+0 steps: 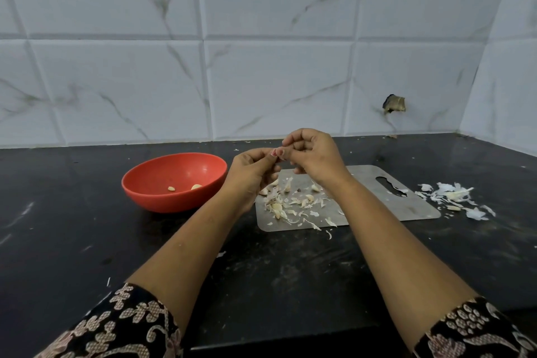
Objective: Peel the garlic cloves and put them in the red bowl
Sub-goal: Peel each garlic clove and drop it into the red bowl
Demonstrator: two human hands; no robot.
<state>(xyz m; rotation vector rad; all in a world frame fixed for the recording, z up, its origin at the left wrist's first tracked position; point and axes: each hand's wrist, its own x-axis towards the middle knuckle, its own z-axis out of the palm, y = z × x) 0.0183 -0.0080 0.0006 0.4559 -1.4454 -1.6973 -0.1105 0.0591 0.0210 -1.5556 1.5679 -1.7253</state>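
Bowl (174,200), two cloves (171,188), perhaps third clove (279,156) pinched

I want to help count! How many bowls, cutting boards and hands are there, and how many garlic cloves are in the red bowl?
Red bowl: 1
Peeled garlic cloves in the bowl: 2
Steel cutting board: 1
Hands: 2, left hand and right hand
Total: 6

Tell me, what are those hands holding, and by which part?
The left hand and right hand pinch something small between their fingertips, above the cutting board. Fingers hide it: probably a garlic clove; the part gripped cannot be told.
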